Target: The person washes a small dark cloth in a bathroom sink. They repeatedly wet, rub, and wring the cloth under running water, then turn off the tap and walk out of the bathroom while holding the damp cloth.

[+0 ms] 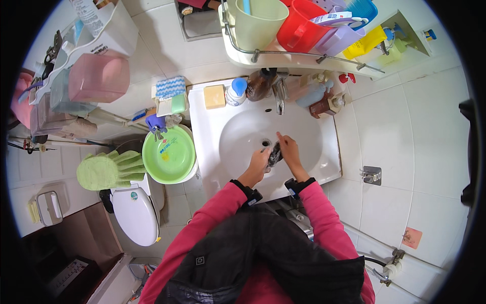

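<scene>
A dark, wet piece of fabric [274,155] with whitish suds on it is bunched between my two hands over the white washbasin [235,133]. My left hand [258,164] grips its left side, close to the drain hole [265,143]. On the other side, my right hand [291,152] holds the fabric with the fingers pointing up toward the faucet. The chrome faucet [280,97] stands at the basin's back edge, and I cannot tell if water runs from it. Folds and fingers hide the fabric's full shape.
A bar of soap [214,97], a blue-capped bottle [237,91] and a brown bottle [259,85] line the back rim. Pump bottles [327,106] crowd the right corner. A shelf with cups [300,28] overhangs the basin. Left are a green plastic basin [171,155] and a toilet [136,216].
</scene>
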A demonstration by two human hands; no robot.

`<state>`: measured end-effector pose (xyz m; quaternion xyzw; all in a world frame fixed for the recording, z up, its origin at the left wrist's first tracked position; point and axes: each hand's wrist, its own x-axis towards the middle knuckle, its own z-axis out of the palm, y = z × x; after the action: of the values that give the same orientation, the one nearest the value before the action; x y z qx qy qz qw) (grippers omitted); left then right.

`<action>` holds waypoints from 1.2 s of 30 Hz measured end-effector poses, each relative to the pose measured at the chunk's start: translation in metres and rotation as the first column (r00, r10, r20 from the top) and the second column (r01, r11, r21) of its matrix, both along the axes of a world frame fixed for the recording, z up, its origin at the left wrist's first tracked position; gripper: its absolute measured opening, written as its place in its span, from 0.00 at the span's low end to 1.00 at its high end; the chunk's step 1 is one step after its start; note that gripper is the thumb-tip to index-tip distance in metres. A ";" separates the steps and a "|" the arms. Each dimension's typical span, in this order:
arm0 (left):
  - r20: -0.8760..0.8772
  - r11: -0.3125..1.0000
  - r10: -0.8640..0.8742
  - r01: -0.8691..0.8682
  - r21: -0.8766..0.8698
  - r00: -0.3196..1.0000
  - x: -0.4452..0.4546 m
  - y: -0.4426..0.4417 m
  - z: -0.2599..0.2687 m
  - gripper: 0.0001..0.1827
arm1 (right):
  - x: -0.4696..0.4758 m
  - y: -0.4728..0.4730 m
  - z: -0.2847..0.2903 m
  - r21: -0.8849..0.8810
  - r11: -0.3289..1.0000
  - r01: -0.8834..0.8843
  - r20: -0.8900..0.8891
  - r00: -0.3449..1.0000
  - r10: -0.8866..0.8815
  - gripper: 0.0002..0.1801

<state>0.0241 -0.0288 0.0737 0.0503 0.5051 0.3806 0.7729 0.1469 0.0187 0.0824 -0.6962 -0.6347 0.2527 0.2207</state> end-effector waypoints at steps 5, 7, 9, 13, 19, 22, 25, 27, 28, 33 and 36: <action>-0.182 0.998 -0.055 0.061 0.032 0.982 -0.020 -0.003 0.004 0.13 | 0.052 0.057 0.034 -0.542 0.821 -0.177 -0.646 0.713 -0.273 0.18; -0.234 0.999 -0.051 0.054 0.005 0.971 -0.025 -0.003 0.001 0.13 | 0.054 0.075 0.047 -0.483 0.806 -0.342 -0.767 0.609 -0.201 0.17; -0.211 0.999 -0.027 0.020 -0.034 0.977 -0.026 -0.005 -0.002 0.14 | 0.049 0.091 0.054 -0.429 0.809 -0.402 -0.805 0.577 -0.139 0.16; -0.216 0.998 0.004 -0.017 -0.057 0.976 -0.027 -0.005 -0.008 0.15 | 0.031 0.117 0.055 -0.412 0.811 -0.416 -0.787 0.611 -0.086 0.16; -0.212 0.999 -0.028 0.019 -0.048 0.977 -0.037 -0.005 -0.018 0.18 | 0.018 0.128 0.047 -0.369 0.825 -0.428 -0.810 0.584 -0.060 0.17; -0.205 0.999 -0.004 -0.005 -0.044 0.979 -0.040 -0.005 -0.019 0.18 | 0.015 0.130 0.045 -0.345 0.849 -0.399 -0.827 0.558 -0.074 0.18; -0.193 1.000 -0.003 -0.002 -0.023 0.981 -0.042 -0.005 -0.016 0.19 | 0.015 0.134 0.042 -0.392 0.843 -0.368 -0.822 0.552 -0.141 0.18; -0.196 1.000 0.006 -0.009 -0.014 0.981 -0.043 -0.005 -0.012 0.19 | 0.016 0.135 0.040 -0.330 0.859 -0.392 -0.850 0.519 -0.090 0.18; -0.202 1.000 0.012 -0.014 -0.011 0.979 -0.043 -0.005 -0.010 0.20 | 0.016 0.134 0.040 -0.301 0.869 -0.393 -0.861 0.503 -0.071 0.18; -0.210 0.999 0.039 -0.045 -0.021 0.977 -0.044 -0.004 -0.005 0.19 | 0.012 0.130 0.042 -0.291 0.879 -0.377 -0.865 0.496 -0.074 0.17; -0.213 0.997 0.071 -0.076 -0.017 0.974 -0.045 -0.003 -0.005 0.18 | 0.007 0.133 0.051 -0.240 0.908 -0.342 -0.874 0.484 -0.048 0.17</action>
<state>-0.0214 -0.0320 0.0686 0.0622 0.5910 0.3951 0.7006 0.1543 0.1521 0.1333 -0.4450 -0.4336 0.7037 0.3447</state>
